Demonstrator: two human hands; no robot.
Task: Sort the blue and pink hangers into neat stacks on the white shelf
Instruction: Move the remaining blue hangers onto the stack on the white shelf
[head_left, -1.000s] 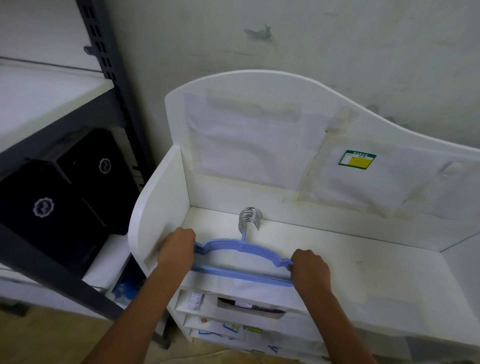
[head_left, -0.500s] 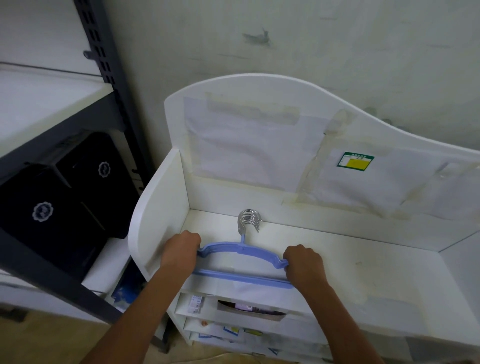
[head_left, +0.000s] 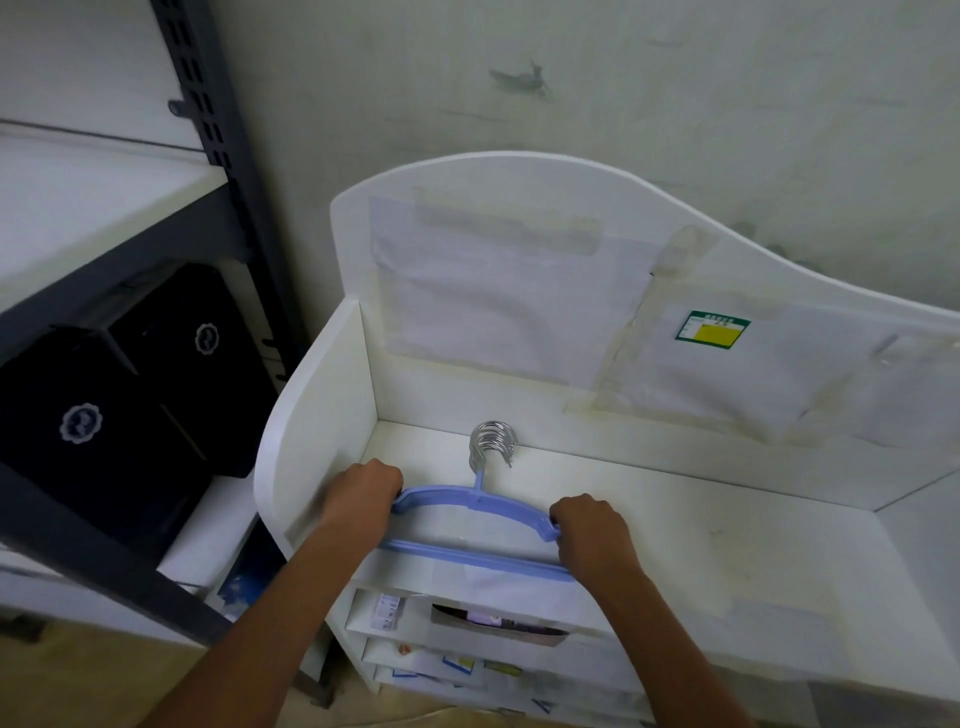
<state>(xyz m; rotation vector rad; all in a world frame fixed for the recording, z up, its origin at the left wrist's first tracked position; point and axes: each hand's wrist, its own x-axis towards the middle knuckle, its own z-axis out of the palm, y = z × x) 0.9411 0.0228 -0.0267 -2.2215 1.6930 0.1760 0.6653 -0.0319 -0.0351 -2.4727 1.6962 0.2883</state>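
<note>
The wall (head_left: 623, 78) fills the top of my view, pale and scuffed, with a dark smear high up whose nature I cannot make out. To my left stands a dark metal rack (head_left: 208, 130); its near edge runs out of view at the bottom left, and two black boxes (head_left: 130, 395) with small pale emblems sit under its shelf board, the print on them too small to read. In front of me is the white shelf (head_left: 727, 519), its curved back panel cut off at the right edge, with clear taped-on sleeves (head_left: 498, 301) whose contents are washed out and a green and yellow label (head_left: 712, 329) I cannot read. Lower compartments below the top board hold papers and small items, mostly hidden by my forearms. On the top board, toward its left end and near the front edge, lies the stack of blue hangers (head_left: 467, 506); how many there are I cannot count from the plastic, only that several metal hooks (head_left: 492, 446) bunch together pointing at the back panel. My left hand (head_left: 361, 496) curls its fingers round the left shoulder of the stack, just beside the shelf's side wall, and my right hand (head_left: 592, 532) curls round the right shoulder; both grips hide the hanger ends, and my fingertips are tucked out of sight beneath.
</note>
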